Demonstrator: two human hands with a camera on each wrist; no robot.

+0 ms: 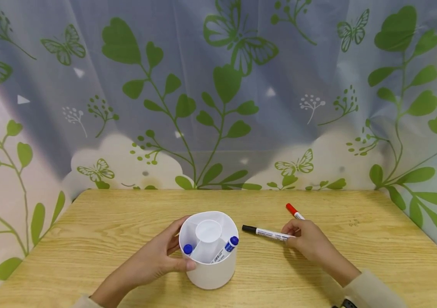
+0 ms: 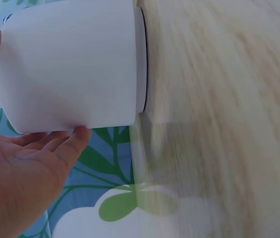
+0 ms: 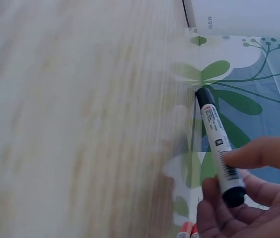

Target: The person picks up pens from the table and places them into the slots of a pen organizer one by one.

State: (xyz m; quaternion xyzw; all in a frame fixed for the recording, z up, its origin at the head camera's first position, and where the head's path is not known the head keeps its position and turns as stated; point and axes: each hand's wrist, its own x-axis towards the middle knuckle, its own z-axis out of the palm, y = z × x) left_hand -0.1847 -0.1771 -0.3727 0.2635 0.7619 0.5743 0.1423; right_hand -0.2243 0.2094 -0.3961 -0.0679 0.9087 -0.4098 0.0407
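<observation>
One wood-grained table (image 1: 126,214) fronts a leaf-printed curtain (image 1: 287,77).

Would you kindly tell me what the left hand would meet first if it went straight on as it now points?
The white pen holder, at once, since the left hand grips it by its side.

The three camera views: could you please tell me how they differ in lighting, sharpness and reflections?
Head: soft light, with the black-capped whiteboard marker fairly crisp against the wooden tabletop; left wrist: cooler and bluish, the white pen organizer smoothly shaded, the wood grain smeared; right wrist: tabletop blurred and streaky at left, faintly mirroring the leaf-print curtain near its edge.
</observation>
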